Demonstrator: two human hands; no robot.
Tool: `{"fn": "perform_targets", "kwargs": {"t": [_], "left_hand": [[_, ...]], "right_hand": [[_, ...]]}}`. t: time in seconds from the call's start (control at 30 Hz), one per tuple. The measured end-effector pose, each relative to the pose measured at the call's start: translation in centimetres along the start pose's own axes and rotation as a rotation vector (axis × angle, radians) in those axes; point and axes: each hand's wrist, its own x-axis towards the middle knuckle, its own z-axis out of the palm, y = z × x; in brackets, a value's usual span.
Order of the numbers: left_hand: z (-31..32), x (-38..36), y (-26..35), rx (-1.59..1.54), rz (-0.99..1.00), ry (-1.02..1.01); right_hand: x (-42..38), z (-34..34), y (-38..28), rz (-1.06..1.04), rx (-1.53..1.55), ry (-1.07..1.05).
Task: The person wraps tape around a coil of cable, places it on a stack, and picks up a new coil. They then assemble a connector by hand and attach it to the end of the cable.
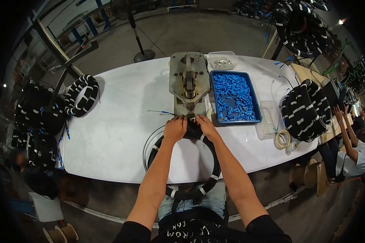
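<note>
Black coil (217, 162): running from the hands across the near edge toward the lap.
Grip: left hand (175, 128) and right hand (206, 127) are curling closed on its top; fingers are hiding the exact strand.
Press (189, 81): standing directly ahead, in the way.
Right: blue tray (239, 121), clear box (267, 117) and banded bundle (306, 111) are crowding the surface (117, 133).
Left: white surface is stretching toward a smaller ring (82, 97).
Room: fan stand (144, 55) is resting on grey floor (215, 32).

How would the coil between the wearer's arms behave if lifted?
The coil probably keeps its ring shape, since white bands bind it. It may feel fairly heavy, being thickly bundled. Its thin outer loop might wobble, bowing free at left.
</note>
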Motion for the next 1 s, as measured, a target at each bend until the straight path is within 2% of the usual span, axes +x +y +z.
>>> {"fn": "perform_targets", "kwargs": {"t": [0.23, 0.33, 0.43, 0.57, 0.63, 1.0], "left_hand": [[0.0, 0.0, 0.0, -0.051, 0.001, 0.007], [-0.3, 0.0, 0.1, -0.032, -0.044, -0.065], [-0.4, 0.0, 0.3, -0.073, -0.033, 0.002], [-0.2, 0.0, 0.1, -0.044, 0.014, -0.002], [-0.7, 0.0, 0.5, -0.071, -0.043, -0.023], [0.0, 0.0, 0.0, -0.051, -0.011, -0.009]], "right_hand": [[-0.2, 0.1, -0.4, -0.023, 0.057, -0.033], [-0.4, 0.2, -0.7, 0.009, 0.1, 0.005], [-0.1, 0.2, -0.6, 0.025, 0.081, -0.005], [-0.2, 0.2, -0.4, 0.025, 0.109, 0.005], [0.0, 0.1, -0.4, 0.017, 0.097, 0.007], [0.2, 0.1, 0.2, 0.025, 0.103, 0.013]]}}
